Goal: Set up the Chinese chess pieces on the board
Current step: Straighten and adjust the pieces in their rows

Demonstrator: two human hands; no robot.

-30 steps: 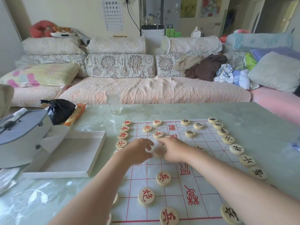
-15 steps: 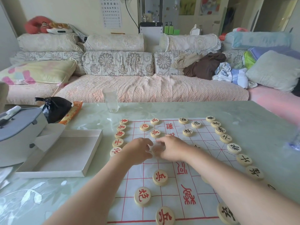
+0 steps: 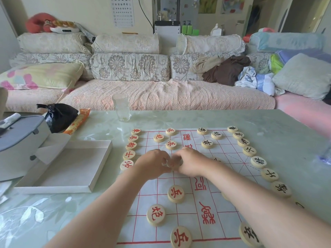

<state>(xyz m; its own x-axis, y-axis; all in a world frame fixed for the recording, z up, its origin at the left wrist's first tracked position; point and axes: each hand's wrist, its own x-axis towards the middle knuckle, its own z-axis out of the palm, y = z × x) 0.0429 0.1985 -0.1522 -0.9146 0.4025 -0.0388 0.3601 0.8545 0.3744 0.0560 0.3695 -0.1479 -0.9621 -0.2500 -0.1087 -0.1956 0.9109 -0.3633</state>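
Xiangqi board: white sheet w/ red grid, flat on pale green table. Centre band printed w/ large red chars. 河 is legible near ctr, the rest is stylised and not read.

Piece lettering:
- Red-lettered column along board's L edge, 5 visible, 士 and 帅 readable among them.
- Black-lettered column down R edge, incl. 士 and 将.
- Red 兵 pieces x4 on the grid.
- Red 炮 on near side, a second one on far side.
- Black 卒 and black 炮 on far R part.

Hands: left hand and right hand meet mid-board, knuckles up. Fingers of both curl in on one pale held piece btw the fingertips. It is blurred, so its face is not readable. Can't tell if it rests on the board.

Containers:
- Clear drinking glass upright at table's far edge, contents can't tell.
- White shallow box L of board, open side up, white paper flap lying over its far-L corner.
- Black plastic bag bunched shut, contents hidden, w/ orange snack packet touching it.
- Grey-lidded white tub at L edge, lid on.

Wall: eye chart, rows of E shapes.
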